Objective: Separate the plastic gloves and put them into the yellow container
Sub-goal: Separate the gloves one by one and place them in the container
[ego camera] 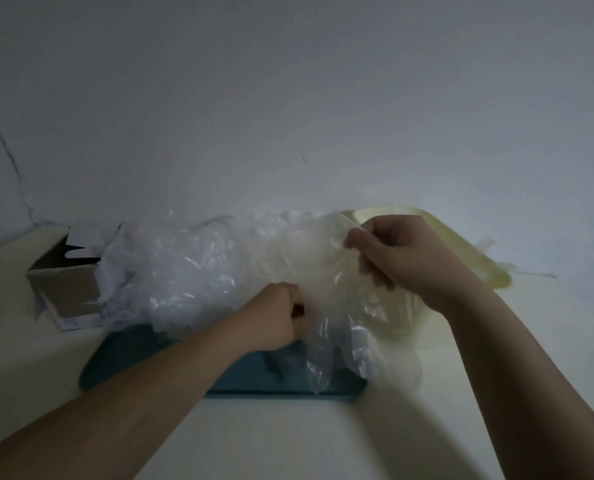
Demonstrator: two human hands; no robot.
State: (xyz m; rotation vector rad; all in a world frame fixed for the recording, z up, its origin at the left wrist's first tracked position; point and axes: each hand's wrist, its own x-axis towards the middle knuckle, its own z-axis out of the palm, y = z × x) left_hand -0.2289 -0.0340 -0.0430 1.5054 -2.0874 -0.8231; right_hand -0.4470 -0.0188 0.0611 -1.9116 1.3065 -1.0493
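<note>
My right hand (pixel 402 261) is raised, thumb and fingertips pinching the upper edge of one thin, see-through plastic glove (pixel 323 278). My left hand (pixel 278 317) sits lower and nearer to me, fingers curled tight and gripping plastic where this glove meets the heap; I cannot tell whether it holds the same glove or the one beneath.

The glove's long axis runs from my right hand's pinch down towards me, and its finger tubes dangle over the near edge of the flat teal plastic tray (pixel 122 358). The crumpled pile of clear plastic gloves (pixel 191 268) lies on that tray to the left of both hands, with an open cardboard box (pixel 67 289) beyond it.

The pale yellow plastic container (pixel 468 251) sits to the right, just behind and below my right hand, well apart from my left. I judge the right hand the one to carry the glove across once it comes free.
</note>
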